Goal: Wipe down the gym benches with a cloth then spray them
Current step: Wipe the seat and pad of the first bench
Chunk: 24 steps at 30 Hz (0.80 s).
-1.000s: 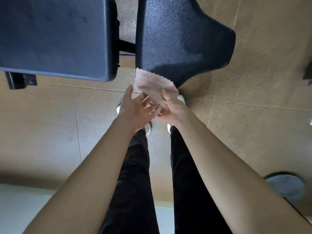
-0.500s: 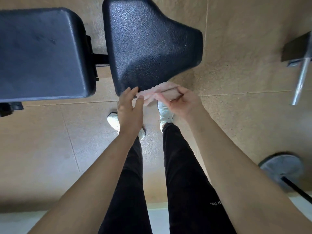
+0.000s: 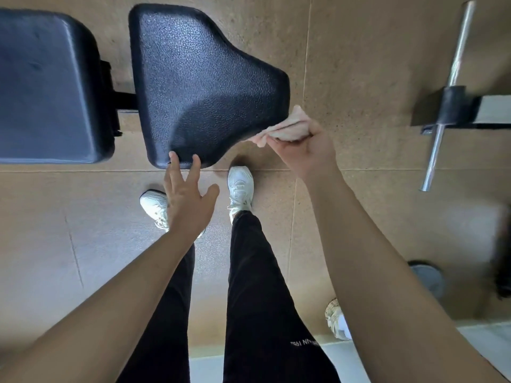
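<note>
Head view, left to right: the bench's black back pad (image 3: 47,87) fills the frame's 10 o'clock, joined across a narrow gap to the pebbled black seat pad (image 3: 204,87) at 12 o'clock. The left hand (image 3: 188,200) reaches to the seat pad's 6 o'clock edge with fingers spread and straight. Two fingertips appear to rest on the rim, and it holds nothing. Below it, white sneakers (image 3: 240,186) stand on the tan floor (image 3: 359,64).

At the seat pad's 4 o'clock corner the right hand (image 3: 304,150) curls around the pink cloth (image 3: 287,127), which is bunched into a wad and touches or just overlaps the pad's edge. A second ago both hands worked the cloth together in front of the seat. Since then the left has let go and the right has carried the cloth out to the corner alone.

By the look of it the folding is over and the wiping stroke across the seat is about to start, with the left hand likely steadying the pad. The back pad looks still to be done, and no spray bottle shows.

A chrome bar (image 3: 453,76) lies at the frame's 2 o'clock and a weight plate (image 3: 427,277) at 4 o'clock.
</note>
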### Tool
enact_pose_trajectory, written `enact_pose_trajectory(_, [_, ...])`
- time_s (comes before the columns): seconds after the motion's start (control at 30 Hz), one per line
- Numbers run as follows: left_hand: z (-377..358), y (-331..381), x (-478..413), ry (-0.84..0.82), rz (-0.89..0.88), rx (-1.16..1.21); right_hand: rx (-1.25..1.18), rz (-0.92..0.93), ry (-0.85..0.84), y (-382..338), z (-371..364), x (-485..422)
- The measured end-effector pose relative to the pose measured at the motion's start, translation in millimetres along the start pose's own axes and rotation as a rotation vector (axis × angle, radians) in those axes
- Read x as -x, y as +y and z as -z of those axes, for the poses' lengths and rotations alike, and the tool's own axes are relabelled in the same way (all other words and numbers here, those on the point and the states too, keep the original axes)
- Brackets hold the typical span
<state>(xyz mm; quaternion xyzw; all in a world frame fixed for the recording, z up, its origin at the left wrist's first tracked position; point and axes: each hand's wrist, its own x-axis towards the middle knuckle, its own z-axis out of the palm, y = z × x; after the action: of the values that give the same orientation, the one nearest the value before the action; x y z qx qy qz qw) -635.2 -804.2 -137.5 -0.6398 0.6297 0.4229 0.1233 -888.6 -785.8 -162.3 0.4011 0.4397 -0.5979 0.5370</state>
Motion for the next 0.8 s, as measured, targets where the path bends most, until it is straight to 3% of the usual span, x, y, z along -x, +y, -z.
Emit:
enact_pose_trajectory(0.23, [-2.1,3.5,2.1,0.041,0.018,-0.021,0.655,0.192,0.133,-39.7,-34.2,-30.6])
enact_pose_trajectory(0.4, [-1.4,2.9,2.1,0.048,0.027,-0.005,1.441,0.265,0.258,-57.5,-114.1,-42.2])
enact_pose_trajectory(0.47, [-0.9,1.5,1.2,0.057,0.018,0.015,1.673,0.304,0.187,-54.8,-139.5,-46.9])
enact_pose_trajectory(0.6, [1.1,-2.6,-1.3,0.056,0.001,0.002,1.547,0.149,-0.053,-43.0,-176.2,-47.2])
enact_pose_trajectory(0.73, [5.9,-7.1,-1.8,0.035,-0.03,0.0,1.466,0.305,-0.333,-28.9,-211.9,-55.3])
enact_pose_trajectory(0.8, [9.9,-9.5,-2.5,-0.01,-0.013,0.032,1.337,0.206,-0.546,-36.0,-238.4,-72.5])
